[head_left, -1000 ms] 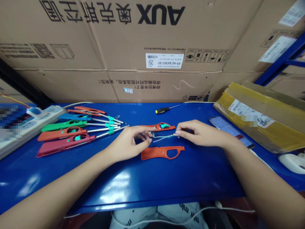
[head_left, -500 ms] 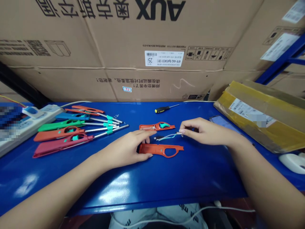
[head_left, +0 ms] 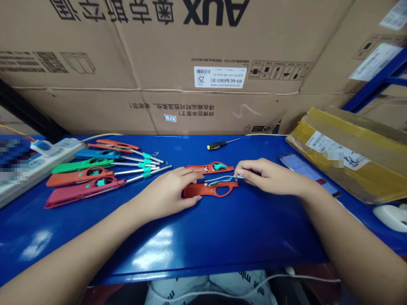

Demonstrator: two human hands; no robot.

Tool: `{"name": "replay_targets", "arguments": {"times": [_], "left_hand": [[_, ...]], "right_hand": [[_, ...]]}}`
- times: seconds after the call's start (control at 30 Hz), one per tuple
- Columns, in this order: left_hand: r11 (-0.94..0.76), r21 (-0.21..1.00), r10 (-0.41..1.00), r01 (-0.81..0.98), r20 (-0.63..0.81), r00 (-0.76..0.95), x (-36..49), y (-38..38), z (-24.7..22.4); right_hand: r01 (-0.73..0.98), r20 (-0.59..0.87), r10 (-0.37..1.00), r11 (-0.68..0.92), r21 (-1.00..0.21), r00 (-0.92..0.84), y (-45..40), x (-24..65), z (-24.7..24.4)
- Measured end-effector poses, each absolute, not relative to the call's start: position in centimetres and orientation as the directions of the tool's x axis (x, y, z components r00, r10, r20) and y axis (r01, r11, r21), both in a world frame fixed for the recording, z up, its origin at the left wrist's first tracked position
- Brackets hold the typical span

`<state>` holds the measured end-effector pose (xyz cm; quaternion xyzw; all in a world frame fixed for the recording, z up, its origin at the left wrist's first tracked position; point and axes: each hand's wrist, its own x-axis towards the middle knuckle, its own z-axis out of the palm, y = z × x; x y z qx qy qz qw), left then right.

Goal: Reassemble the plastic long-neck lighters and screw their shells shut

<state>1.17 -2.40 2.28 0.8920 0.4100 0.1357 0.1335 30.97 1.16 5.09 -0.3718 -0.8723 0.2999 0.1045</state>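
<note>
As my left hand [head_left: 165, 190] grips the near shell [head_left: 210, 190] by its wide end, thumb on the close edge and fingers over the other, my right hand [head_left: 269, 176] pinches one end of the wires [head_left: 221, 179]. They trail above the near shell, thin, bendy, teal and whitish. A tug could, I reckon, strain them or catch them on the rim, and a loose pinch would let that small end slip. The near shell is hard orange plastic ending in an open ring. Just beyond lies the far shell [head_left: 208, 168], also orange, with a rounded teal trigger [head_left: 218, 166]; my left fingers are close enough to knock it and perhaps jog its small parts loose. The blue desk [head_left: 222, 245] is glossy, so I'd expect light pieces to skate. Off to my left are the lighters [head_left: 79, 192], bright handles with slim shiny tubes; on my right, the flat, glassy phone [head_left: 305, 171]. Farther out come a black-and-yellow screwdriver [head_left: 218, 145], a box [head_left: 349, 144] in yellow tape and the carton [head_left: 174, 51], creased brown cardboard printed upside down.
</note>
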Motion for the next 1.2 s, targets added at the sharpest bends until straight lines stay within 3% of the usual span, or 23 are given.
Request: {"name": "replay_targets", "arguments": {"times": [0.3,0.5,0.67,0.93,1.2], "left_hand": [[-0.638,0.398,0.746,0.659,0.104,0.658,1.1,-2.2,2.2],[-0.548,0.551,0.779,0.629,0.062,0.624,1.5,-2.3,2.2],[-0.53,0.6,0.777,0.599,0.059,0.627,1.7,-2.3,1.9],[-0.516,0.584,0.802,0.627,0.071,0.593,1.7,-2.0,1.7],[-0.509,0.548,0.815,0.664,0.058,0.576,1.6,-2.1,1.8]], "right_hand": [[0.576,-0.043,0.724,0.51,-0.639,-0.688,1.1,31.2,4.7],[0.64,-0.002,0.747,0.568,-0.517,-0.665,1.7,31.4,4.1],[0.634,0.008,0.725,0.607,-0.479,-0.689,2.0,31.2,3.6],[0.563,0.058,0.706,0.609,-0.558,-0.706,1.7,31.1,4.0],[0.488,-0.023,0.633,0.573,-0.659,-0.774,1.2,31.4,4.6]]}}
